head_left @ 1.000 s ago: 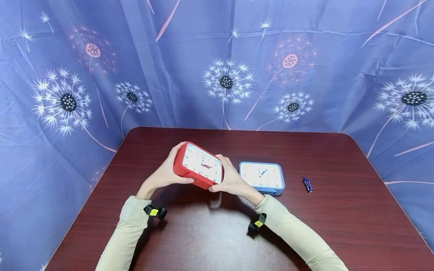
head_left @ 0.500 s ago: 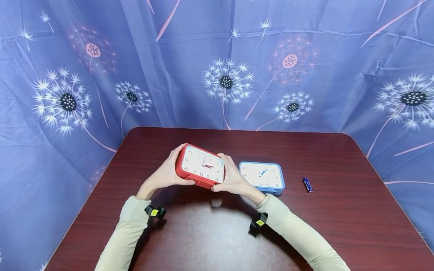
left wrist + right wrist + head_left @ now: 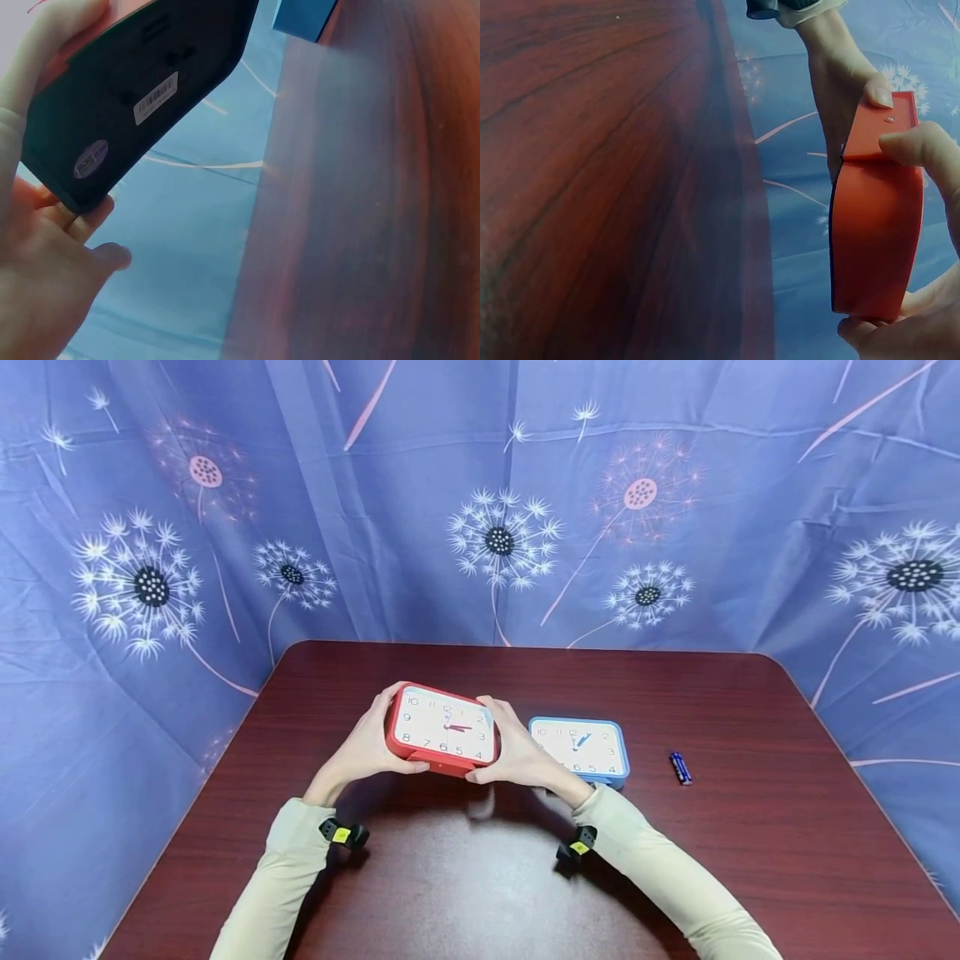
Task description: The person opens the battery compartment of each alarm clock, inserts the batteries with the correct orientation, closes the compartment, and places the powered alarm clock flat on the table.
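Red plastic, gripped from 2 ends. Landmark for this entry: the blue-framed rectangular clock with a white dial (image 3: 581, 745), resting on the dark red-brown wood-grain table (image 3: 480, 877). The red-framed rectangular plastic clock (image 3: 445, 729) is raised off the table, near the landmark on its left, dial towards my head camera.

Left hand (image 3: 369, 742), on the side away from the landmark: fingers round 1 end of the red clock, thumb on its lower edge. Right hand (image 3: 517, 752), between red clock and landmark: fingers and thumb spanning the other end.

Handling, my judgement: the step is steadying the red clock. The end nearer the landmark sits lower, so I'd raise it and turn both wrists together. Thumbs belong on the solid rim, off the dial. I'd also give the right hand more room, as it overlaps the landmark in the head view.

View differences: only the left wrist camera gives the black back panel (image 3: 120, 75), with a white barcode label (image 3: 157, 98) and a round sticker (image 3: 91, 159). The right wrist camera shows both thumbs on the red casing. Only the head view has the small blue cylindrical battery (image 3: 681, 768), right of the landmark; whether 1 or 2, I cannot tell.
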Tool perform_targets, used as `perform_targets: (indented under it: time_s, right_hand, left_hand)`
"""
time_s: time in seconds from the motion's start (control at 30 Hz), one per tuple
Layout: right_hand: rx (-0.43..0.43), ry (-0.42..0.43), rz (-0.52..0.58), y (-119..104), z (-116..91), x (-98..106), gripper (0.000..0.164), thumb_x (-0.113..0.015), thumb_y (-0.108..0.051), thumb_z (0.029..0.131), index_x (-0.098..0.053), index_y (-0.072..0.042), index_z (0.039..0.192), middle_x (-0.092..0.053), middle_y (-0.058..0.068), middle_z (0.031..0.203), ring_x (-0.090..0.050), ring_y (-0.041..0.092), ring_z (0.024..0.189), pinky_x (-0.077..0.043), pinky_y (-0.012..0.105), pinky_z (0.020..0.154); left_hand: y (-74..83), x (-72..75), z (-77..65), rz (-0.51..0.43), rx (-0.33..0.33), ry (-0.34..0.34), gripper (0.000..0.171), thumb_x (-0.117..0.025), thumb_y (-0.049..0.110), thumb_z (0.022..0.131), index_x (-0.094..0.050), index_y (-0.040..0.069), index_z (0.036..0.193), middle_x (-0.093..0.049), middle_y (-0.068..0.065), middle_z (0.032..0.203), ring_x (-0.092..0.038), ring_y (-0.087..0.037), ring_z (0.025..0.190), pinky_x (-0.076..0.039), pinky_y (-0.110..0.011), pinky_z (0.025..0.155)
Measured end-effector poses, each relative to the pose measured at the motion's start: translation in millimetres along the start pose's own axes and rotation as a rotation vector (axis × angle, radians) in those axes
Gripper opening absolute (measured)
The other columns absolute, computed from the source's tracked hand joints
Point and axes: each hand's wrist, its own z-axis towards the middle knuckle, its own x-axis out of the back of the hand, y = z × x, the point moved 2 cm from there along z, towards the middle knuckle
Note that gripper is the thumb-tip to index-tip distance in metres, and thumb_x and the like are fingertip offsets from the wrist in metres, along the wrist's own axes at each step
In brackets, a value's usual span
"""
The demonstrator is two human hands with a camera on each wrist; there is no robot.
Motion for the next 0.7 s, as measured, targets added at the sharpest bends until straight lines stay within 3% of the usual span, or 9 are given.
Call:
perform_targets:
  time_s: [0.27, 0.37, 0.57, 0.7]
  right_hand:
    - [-0.087, 0.019, 0.067, 6, -1, -4, 0.123, -0.092, -0.027, 0.062, -0.013, -0.019, 0.156, -0.018, 0.01, 0.16, -0.02, 0.027, 0.147, -0.026, 0.052, 0.116]
    - [-0.096, 0.042, 0.169, 9, -2, -7, 0.126, -0.092, -0.024, 0.062, -0.009, -0.019, 0.157, -0.017, 0.009, 0.162, -0.019, 0.026, 0.148, -0.024, 0.05, 0.117]
    - [-0.035, 0.064, 0.422, 12, -2, -10, 0.115, -0.089, -0.007, 0.064, -0.019, -0.016, 0.154, -0.034, 0.01, 0.154, -0.031, 0.023, 0.144, -0.027, 0.041, 0.117]
    - [-0.021, 0.088, 0.454, 14, -2, -10, 0.109, -0.088, -0.002, 0.063, -0.025, -0.011, 0.152, -0.041, 0.008, 0.148, -0.036, 0.021, 0.14, -0.029, 0.038, 0.116]
  left_hand:
    - [-11.3, 0.0, -4.0, -0.123, 0.005, 0.026, 0.112, -0.092, 0.013, 0.061, -0.024, 0.015, 0.15, -0.05, -0.009, 0.135, -0.05, -0.014, 0.113, -0.046, -0.021, 0.094]
    - [-10.2, 0.6, -5.2, -0.156, 0.009, 0.029, 0.111, -0.091, 0.011, 0.061, -0.025, 0.015, 0.15, -0.05, -0.009, 0.136, -0.05, -0.012, 0.114, -0.045, -0.021, 0.095]
    - [-9.6, 0.9, -5.4, -0.184, 0.014, 0.029, 0.11, -0.09, 0.011, 0.062, -0.024, 0.017, 0.15, -0.049, -0.009, 0.136, -0.049, -0.012, 0.114, -0.045, -0.021, 0.095]
    - [-10.3, -0.4, -5.7, -0.208, 0.017, 0.014, 0.11, -0.09, 0.011, 0.064, -0.022, 0.014, 0.15, -0.047, -0.011, 0.137, -0.049, -0.012, 0.114, -0.045, -0.019, 0.095]
